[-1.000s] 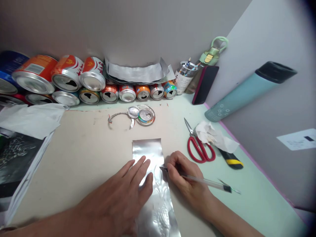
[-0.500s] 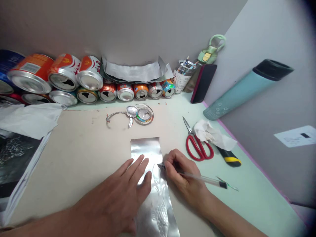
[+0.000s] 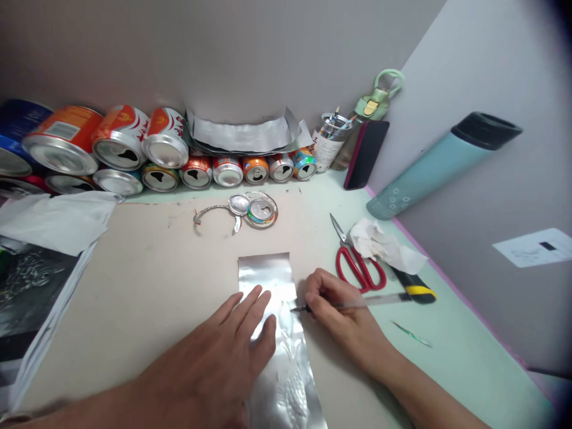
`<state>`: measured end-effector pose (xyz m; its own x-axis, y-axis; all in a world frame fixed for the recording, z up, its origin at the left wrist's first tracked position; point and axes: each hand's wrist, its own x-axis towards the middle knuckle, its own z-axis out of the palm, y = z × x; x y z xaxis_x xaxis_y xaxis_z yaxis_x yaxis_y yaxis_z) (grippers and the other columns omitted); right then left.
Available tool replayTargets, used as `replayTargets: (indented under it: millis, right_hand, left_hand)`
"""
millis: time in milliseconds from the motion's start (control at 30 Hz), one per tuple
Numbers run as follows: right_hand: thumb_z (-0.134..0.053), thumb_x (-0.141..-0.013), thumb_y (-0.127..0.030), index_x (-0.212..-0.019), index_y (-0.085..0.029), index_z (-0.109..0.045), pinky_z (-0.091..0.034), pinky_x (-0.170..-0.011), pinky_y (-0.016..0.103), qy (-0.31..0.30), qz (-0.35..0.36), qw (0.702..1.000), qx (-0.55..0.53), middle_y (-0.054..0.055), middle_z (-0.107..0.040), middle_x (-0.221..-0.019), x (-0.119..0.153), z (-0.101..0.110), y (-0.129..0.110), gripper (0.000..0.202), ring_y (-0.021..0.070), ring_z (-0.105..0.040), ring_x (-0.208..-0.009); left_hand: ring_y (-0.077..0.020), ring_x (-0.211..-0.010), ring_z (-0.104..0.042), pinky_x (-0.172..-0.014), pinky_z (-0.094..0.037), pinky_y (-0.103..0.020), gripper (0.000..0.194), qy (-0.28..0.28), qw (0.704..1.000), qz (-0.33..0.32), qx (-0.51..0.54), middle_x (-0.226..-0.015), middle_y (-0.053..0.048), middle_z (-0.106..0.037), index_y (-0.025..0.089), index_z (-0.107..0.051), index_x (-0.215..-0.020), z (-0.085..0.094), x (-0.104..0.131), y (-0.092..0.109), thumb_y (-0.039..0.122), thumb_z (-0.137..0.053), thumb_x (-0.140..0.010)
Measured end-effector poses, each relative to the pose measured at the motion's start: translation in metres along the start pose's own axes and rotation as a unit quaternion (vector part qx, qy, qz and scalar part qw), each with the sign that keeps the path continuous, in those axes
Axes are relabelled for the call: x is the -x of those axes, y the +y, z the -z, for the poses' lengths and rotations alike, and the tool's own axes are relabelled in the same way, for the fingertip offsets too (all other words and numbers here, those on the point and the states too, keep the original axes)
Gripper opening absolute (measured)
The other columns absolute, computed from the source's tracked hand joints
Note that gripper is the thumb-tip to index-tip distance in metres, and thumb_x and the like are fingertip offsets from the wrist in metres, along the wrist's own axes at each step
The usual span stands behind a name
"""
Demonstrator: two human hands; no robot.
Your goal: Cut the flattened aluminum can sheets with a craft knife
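A strip of shiny sheet metal (image 3: 264, 268) lies lengthwise before me, with raised, embossed shapes along its lower part. My left hand (image 3: 232, 345) rests flat across its left side, fingers spread and holding nothing. A clear pen (image 3: 375, 301) is pinched in my right hand (image 3: 342, 316), which is beside the strip's right edge. The pen's dark tip is over the metal near that edge, close to the embossed lines; whether it touches cannot be made out.
Stacked drink cans (image 3: 165, 140) line the back wall, with curved metal sheets (image 3: 241, 136) on top. Cut can pieces (image 3: 261, 211) lie beyond the strip. Red-handled scissors (image 3: 361, 271), crumpled tissue (image 3: 386, 244), a yellow-black handle (image 3: 420, 293) and a blue tumbler (image 3: 429, 170) are at right.
The pen's tip has moved slightly down and right, and its rear end has swung upward toward the yellow-black handle. My left hand has stayed flat on the strip.
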<state>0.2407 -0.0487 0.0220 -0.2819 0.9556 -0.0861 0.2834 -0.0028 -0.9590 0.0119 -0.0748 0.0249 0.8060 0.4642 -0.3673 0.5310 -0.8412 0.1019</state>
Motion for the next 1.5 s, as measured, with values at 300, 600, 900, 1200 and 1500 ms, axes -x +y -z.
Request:
replayTargets:
  millis: [300,600,900,1200,1500]
  right_hand:
    - [-0.071,-0.089,-0.039,-0.070,-0.020,-0.055,-0.026,-0.053,0.024,0.057,-0.100,0.978,-0.175,-0.005,-0.050,-0.060,-0.005,0.008,0.011,0.031,0.0110,-0.039,-0.056]
    - [-0.076,-0.086,-0.042,-0.070,-0.019,-0.056,-0.021,-0.051,0.023,0.072,-0.114,0.963,-0.232,-0.005,-0.051,-0.059,-0.005,0.003,0.010,0.034,0.0089,-0.036,-0.052]
    - [-0.068,-0.092,-0.037,-0.073,-0.021,-0.056,-0.029,-0.056,0.026,0.102,-0.065,0.986,-0.115,-0.005,-0.052,-0.063,-0.002,0.002,0.006,0.027,0.0122,-0.041,-0.059]
    - [-0.061,-0.093,-0.036,-0.074,-0.022,-0.055,-0.037,-0.058,0.028,0.093,-0.024,0.995,-0.002,-0.001,-0.055,-0.072,0.001,-0.007,0.002,0.024,0.0156,-0.047,-0.065]
    - [-0.056,-0.093,-0.035,-0.072,-0.023,-0.050,-0.036,-0.053,0.028,0.098,-0.013,0.995,0.027,-0.002,-0.050,-0.068,-0.001,-0.013,0.004,0.024,0.0149,-0.043,-0.060]
  left_hand:
    - [-0.0510,-0.135,-0.053,-0.102,-0.055,-0.062,0.087,0.141,0.990,-0.001,-0.032,-0.150,-0.039,-0.046,0.003,-0.049,-0.145,-0.018,0.002,-0.003,0.060,-0.075,-0.084]
    - [-0.0395,-0.116,-0.066,-0.105,-0.051,-0.061,0.081,0.195,0.980,0.016,-0.018,-0.128,-0.023,-0.067,0.012,-0.055,-0.138,-0.016,0.000,-0.009,0.065,-0.077,-0.080]
    - [-0.0354,-0.139,-0.052,-0.114,-0.045,-0.053,0.072,0.265,0.964,0.030,-0.012,-0.146,-0.020,-0.059,0.018,-0.054,-0.139,-0.039,-0.007,-0.008,0.070,-0.064,-0.090]
    - [-0.0414,-0.150,-0.038,-0.120,-0.036,-0.063,0.092,0.140,0.989,-0.006,0.048,-0.157,-0.026,-0.047,0.013,-0.037,-0.155,-0.025,-0.003,-0.011,0.065,-0.070,-0.087]
    - [-0.0507,-0.155,-0.010,-0.119,-0.025,-0.075,0.113,0.116,0.989,0.016,0.090,-0.168,-0.028,-0.024,0.019,-0.037,-0.155,-0.033,-0.007,-0.004,0.040,-0.097,-0.061]
